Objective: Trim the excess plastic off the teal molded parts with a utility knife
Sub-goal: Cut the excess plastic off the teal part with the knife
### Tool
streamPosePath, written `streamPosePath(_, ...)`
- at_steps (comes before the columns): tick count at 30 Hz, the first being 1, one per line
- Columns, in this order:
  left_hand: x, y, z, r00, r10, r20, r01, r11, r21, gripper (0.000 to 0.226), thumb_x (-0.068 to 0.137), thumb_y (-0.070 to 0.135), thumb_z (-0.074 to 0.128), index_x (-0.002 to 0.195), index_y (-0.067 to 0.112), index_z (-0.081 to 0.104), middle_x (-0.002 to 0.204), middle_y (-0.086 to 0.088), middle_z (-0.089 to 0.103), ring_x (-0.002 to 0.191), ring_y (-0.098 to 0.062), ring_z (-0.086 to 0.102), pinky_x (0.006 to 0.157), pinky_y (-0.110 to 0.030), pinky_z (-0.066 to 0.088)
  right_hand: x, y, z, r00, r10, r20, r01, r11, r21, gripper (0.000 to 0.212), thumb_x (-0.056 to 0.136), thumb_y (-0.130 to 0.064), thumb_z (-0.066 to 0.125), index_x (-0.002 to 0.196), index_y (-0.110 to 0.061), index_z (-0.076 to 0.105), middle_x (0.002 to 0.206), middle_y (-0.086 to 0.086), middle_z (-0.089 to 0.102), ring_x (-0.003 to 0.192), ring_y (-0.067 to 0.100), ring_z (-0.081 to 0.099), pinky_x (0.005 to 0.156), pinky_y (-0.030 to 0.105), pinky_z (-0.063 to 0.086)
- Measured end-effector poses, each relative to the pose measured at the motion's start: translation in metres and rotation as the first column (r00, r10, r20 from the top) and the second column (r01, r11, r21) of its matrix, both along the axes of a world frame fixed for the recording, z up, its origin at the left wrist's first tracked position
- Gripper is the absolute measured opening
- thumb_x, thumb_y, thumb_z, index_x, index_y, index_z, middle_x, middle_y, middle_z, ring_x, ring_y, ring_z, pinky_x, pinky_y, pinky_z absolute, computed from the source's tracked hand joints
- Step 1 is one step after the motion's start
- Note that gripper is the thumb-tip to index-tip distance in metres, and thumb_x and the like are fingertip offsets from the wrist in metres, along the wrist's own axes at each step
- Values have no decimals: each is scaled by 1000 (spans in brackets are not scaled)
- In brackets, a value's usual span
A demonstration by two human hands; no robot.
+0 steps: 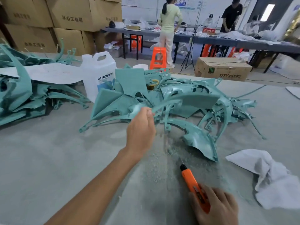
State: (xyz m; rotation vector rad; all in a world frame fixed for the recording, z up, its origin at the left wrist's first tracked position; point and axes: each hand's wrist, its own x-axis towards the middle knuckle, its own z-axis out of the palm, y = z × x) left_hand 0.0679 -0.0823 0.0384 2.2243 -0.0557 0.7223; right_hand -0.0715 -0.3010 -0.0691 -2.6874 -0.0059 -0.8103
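left hand (140, 127) pinches the teal part (201, 100), which arcs off to the right. right hand (215, 207) is wrapped round the knife (192, 182), well below it, blade aimed up at it.

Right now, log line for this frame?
left hand: grips teal part | right hand: holds knife | knife clear of part

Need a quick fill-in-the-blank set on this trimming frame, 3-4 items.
1. The right hand grips an ___ utility knife.
2. The left hand holds a curved ___ molded part.
3. The label on the white jug reads ___.
4. The crumpled cloth lies to the ___ of the utility knife.
Missing words: orange; teal; DEXCON; right.
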Motion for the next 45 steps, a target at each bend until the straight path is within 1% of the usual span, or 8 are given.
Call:
streamPosePath(7,-3,67,41,975,-138,-177,-8,766,-643,24,96,21,44,78,17,60,46,9,33,41,-13,30,45,-26,27,-6,1,3,999,-38,-26,38,999,-4,42,71,-56,61,81,-20,80,64,4,65,55,31,62,68,33,41)
streamPosePath(16,-59,189,20,641,-138,-755,-24,980,-199,26,97,21,57,78,12,72,50,-2,50,38,-16,37,40,-19,33,-14,9,11,992,-107,-68,116,983,140,55,73,-54,50,86,-10,80,79,17,68,73,42,66,81,45,41)
streamPosePath(20,-65,192,24,801,386,-458,-99,839,534,11,93,41,66,102,37,70,114,-2,67,103,-26,59,92,-40,45,-16,9,13,990,-115,-77,128,974,189,58,75,-56,49,92,-10,80,84,18,67,79,44,65,85,48,43)
streamPosePath(24,-86,133,15,980,145,-135,-65,878,474,37,92,53,54,113,26,68,113,0,63,108,-27,57,96,-42,40,-20,10,17,988,-133,-85,149,961,233,59,74,-56,51,95,-9,79,87,19,66,83,46,63,85,53,48)
streamPosePath(29,-97,60,-41,758,-104,-643,451,797,402,101,71,92,39,156,42,14,166,1,6,153,-22,1,122,-39,6,-25,9,21,983,-135,-127,167,940,298,34,72,-18,90,105,-13,79,89,14,63,89,44,60,87,53,49)
streamPosePath(32,-85,61,-56,711,31,-702,447,750,487,113,70,95,36,158,37,-4,167,-5,-10,153,-25,-11,122,-44,-2,-29,11,24,982,-116,-147,160,926,341,37,71,-16,89,107,-15,78,93,11,63,95,41,58,90,51,47)
streamPosePath(38,-89,74,-33,945,-119,-305,294,718,631,58,95,63,34,128,24,61,118,-3,71,103,-25,66,87,-31,46,-30,10,23,990,-106,-92,134,913,386,31,79,-19,85,108,-14,77,94,11,64,94,39,58,85,48,49)
streamPosePath(45,-113,74,7,987,-151,-63,164,908,386,12,101,24,52,111,30,55,81,10,61,71,-17,55,61,-32,38,-34,12,34,987,-97,-127,150,836,528,35,99,-47,49,118,-28,71,100,1,70,93,30,67,76,34,46)
